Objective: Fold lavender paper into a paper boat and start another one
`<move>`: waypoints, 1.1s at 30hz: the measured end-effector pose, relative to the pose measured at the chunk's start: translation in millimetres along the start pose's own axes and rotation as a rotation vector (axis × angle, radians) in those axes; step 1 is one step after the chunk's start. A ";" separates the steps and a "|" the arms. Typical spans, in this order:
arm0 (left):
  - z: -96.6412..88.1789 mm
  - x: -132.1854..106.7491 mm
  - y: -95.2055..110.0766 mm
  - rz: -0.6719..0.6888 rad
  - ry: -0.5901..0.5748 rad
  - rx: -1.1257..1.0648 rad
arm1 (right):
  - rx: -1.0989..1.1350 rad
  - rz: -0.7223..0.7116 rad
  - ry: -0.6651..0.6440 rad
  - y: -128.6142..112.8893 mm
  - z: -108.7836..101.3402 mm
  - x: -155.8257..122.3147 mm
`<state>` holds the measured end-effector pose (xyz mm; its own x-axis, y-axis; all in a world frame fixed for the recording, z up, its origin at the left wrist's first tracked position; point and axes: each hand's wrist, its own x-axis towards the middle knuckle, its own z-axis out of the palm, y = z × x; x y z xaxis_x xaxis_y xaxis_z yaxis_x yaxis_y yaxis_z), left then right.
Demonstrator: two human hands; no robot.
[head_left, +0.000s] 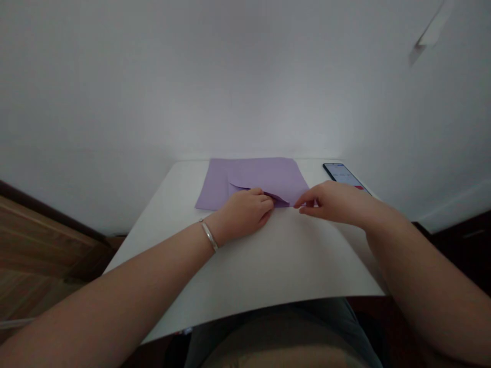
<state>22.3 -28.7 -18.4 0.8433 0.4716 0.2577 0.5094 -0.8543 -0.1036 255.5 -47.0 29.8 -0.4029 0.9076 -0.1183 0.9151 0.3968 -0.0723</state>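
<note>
Purple paper [261, 171], table's [291, 260] far edge | left hand [245, 212] curled at flap [234, 189], right hand [333, 200] narrowed; grips unclear | likely folding; wants flap steadied

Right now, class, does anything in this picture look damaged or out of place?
Yes: high on the right of the wall, a pale flap looks peeled, with a dark patch below; its cause is unclear. The purple paper shows no visible tear.

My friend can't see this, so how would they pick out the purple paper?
Find the white table by the pale wall. Toward its far side lies the purple paper, the left hand at its near edge. Its broad purple surface sets it apart from the dark-edged phone to its right.
</note>
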 end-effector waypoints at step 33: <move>-7.8 -0.8 -0.4 -0.070 -0.022 0.029 | -0.115 0.206 0.094 -19.2 7.9 6.0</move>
<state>20.1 -30.4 -11.1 0.8091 0.5346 0.2440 0.5714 -0.8127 -0.1143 235.4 -50.2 22.6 -0.2088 0.9776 -0.0256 0.9760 0.2100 0.0575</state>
